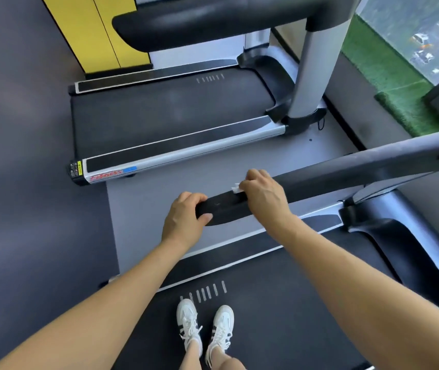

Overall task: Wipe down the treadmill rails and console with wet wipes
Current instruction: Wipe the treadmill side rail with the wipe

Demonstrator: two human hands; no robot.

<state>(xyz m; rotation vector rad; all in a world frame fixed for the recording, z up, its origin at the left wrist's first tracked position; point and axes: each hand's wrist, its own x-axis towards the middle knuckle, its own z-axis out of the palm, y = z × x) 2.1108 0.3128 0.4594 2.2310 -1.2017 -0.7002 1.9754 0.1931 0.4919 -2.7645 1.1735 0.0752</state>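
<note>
The black padded left handrail (327, 180) of the treadmill I stand on runs from the centre up to the right. My left hand (185, 218) grips its rounded near end. My right hand (265, 194) is wrapped over the rail just beyond, pressing a white wet wipe (235, 187) against it; only a small corner of the wipe shows under the fingers. The console is out of view.
My white shoes (205, 328) stand on the black belt (279, 303). A second treadmill (175, 121) lies parallel across a grey floor strip, with its silver upright (311, 76) and black handrail. A yellow panel (101, 30) stands behind it; green turf (389, 84) lies at right.
</note>
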